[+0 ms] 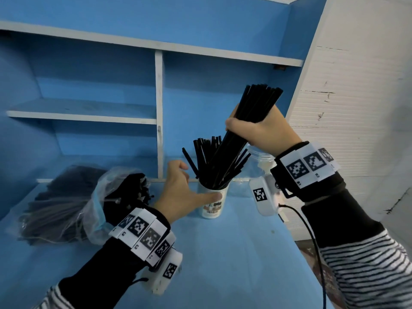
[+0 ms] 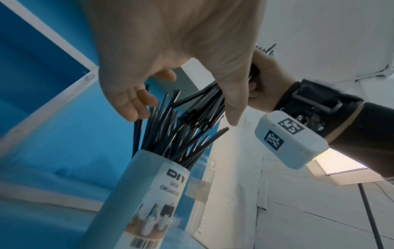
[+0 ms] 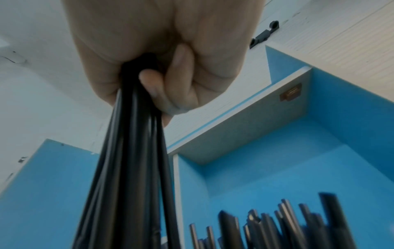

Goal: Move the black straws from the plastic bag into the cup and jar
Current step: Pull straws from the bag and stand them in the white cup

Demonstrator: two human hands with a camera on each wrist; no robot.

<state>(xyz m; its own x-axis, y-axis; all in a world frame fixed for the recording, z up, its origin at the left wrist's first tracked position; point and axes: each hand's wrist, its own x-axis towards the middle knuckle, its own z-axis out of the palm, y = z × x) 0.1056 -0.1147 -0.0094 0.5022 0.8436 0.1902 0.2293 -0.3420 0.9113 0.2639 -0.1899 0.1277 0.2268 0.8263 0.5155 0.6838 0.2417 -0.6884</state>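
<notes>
A bundle of black straws (image 1: 249, 121) is clamped in the right hand (image 1: 263, 128), whose fingers (image 3: 149, 84) are seen in the right wrist view curled tightly round it. The bundle's long axis is tilted: its upper ends point up and to the right, while its lower ends slant down and to the left into the straws already standing in the white paper cup (image 1: 214, 201). The cup therefore lies below and to the left of the right hand, and a descent along that slanted axis is judged to be what the coming move turns on. The left hand (image 1: 180, 192) is held apart, holding nothing, its thumb laid against the cup's near wall, so it is the nearer hand to the cup. The clear jar (image 1: 260, 161) stands just to the right of the cup, behind it. The plastic bag (image 1: 73, 204), with more straws inside, lies at the left of the blue table (image 1: 234, 253).
</notes>
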